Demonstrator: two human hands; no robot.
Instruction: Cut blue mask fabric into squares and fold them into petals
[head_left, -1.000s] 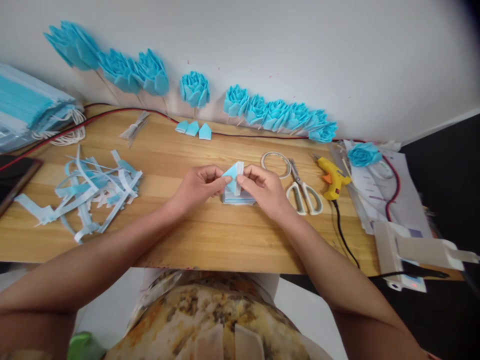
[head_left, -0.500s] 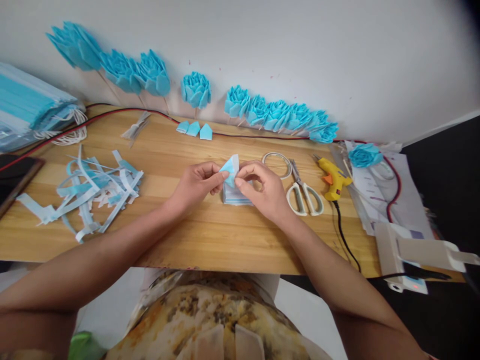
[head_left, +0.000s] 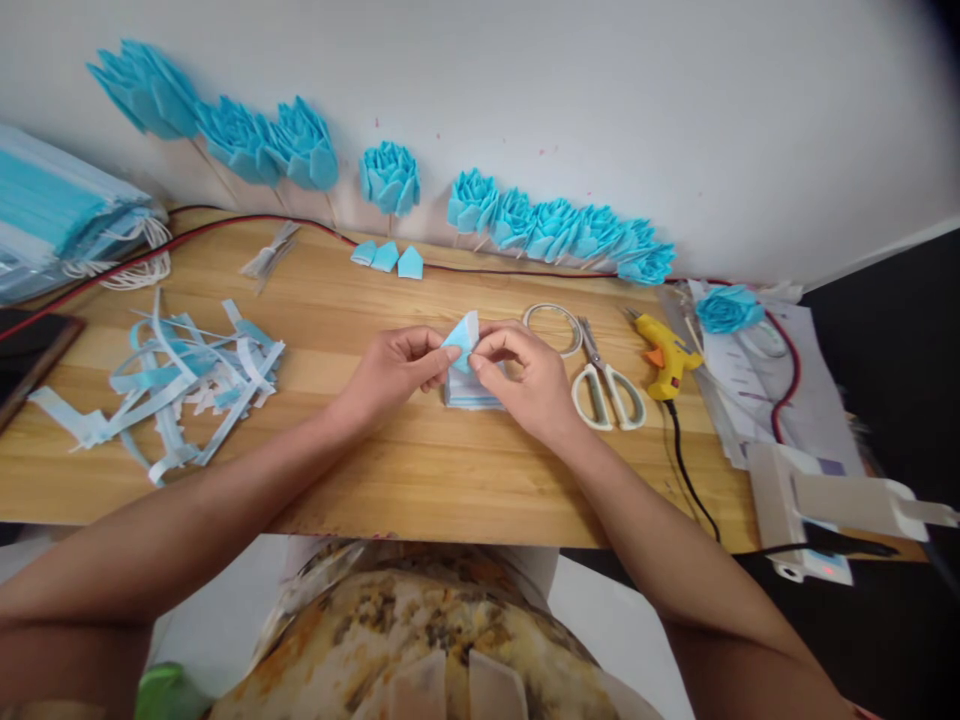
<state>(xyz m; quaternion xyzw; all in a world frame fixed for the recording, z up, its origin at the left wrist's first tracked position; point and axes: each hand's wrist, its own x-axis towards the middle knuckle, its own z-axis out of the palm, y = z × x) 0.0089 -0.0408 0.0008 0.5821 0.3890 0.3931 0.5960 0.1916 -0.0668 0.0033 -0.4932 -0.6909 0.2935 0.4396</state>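
Observation:
Both hands meet over the middle of the wooden table (head_left: 420,470). My left hand (head_left: 394,372) and my right hand (head_left: 521,378) each pinch one small folded piece of light blue mask fabric (head_left: 462,341), held between the fingertips with its white side showing at the top. Just beneath it lies a small stack of cut blue fabric squares (head_left: 471,393). Three folded blue petals (head_left: 390,259) rest near the wall.
Blue fabric flowers (head_left: 551,230) lean along the white wall. Scissors (head_left: 604,380), a tape ring (head_left: 553,327) and a yellow glue gun (head_left: 664,355) lie to the right. Cut strips (head_left: 176,375) sit at left, a mask pack (head_left: 60,215) at far left, papers (head_left: 757,380) at right.
The fabric piece has been folded narrower and turned slightly left between the fingertips. My right hand's fingers have curled in closer over it. Both arms stay in place.

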